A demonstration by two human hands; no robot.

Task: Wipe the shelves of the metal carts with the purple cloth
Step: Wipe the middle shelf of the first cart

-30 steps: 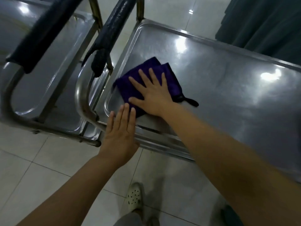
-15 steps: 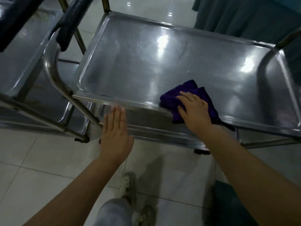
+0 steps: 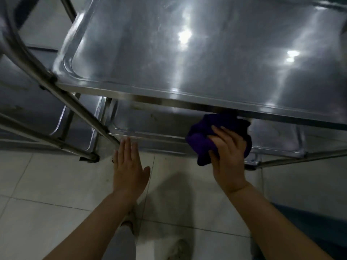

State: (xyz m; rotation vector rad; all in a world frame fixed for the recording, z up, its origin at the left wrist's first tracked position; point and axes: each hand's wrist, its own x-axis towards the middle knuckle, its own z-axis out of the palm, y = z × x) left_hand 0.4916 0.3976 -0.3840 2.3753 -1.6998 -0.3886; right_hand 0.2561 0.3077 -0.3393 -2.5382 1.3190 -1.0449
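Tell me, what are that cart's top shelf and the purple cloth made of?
The top shelf looks like polished stainless steel: grey, smooth, mirroring ceiling lights. The purple cloth, held by the right hand, seems soft fabric, perhaps microfibre: matte, bunched in folds.

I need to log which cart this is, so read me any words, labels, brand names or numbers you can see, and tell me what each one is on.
None: no text can be read in this view.
The top shelf shows only glare and streaks.
The lower shelf bears no label or number.
The purple cloth in the right hand shows no tag.
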